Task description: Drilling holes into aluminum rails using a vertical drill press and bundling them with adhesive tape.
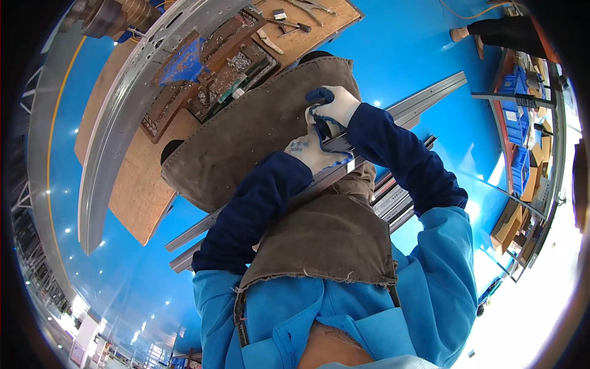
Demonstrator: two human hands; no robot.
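Both my hands wear white gloves with blue-coated palms and meet above my lap. A long grey metal profile [424,101] runs slantwise across my lap beneath my hands and forearms. My left hand [309,151] is bent over it with fingers curled, thumb along the bar beside a small white patch [351,165]. My right hand [337,109] is closed just beyond, its fingertips pressed against the left fingers. Whatever is between the fingertips is too small or hidden to make out. A brown apron [246,144] covers my legs under the bar.
A wooden bench [132,209] ahead carries a brown metal fixture [230,49] strewn with shavings, plus pliers [310,9]. A long curved-looking metal rail [101,166] crosses at left. Shelves with blue bins [516,111] and cartons stand right. Another person's leg [504,31] shows at upper right.
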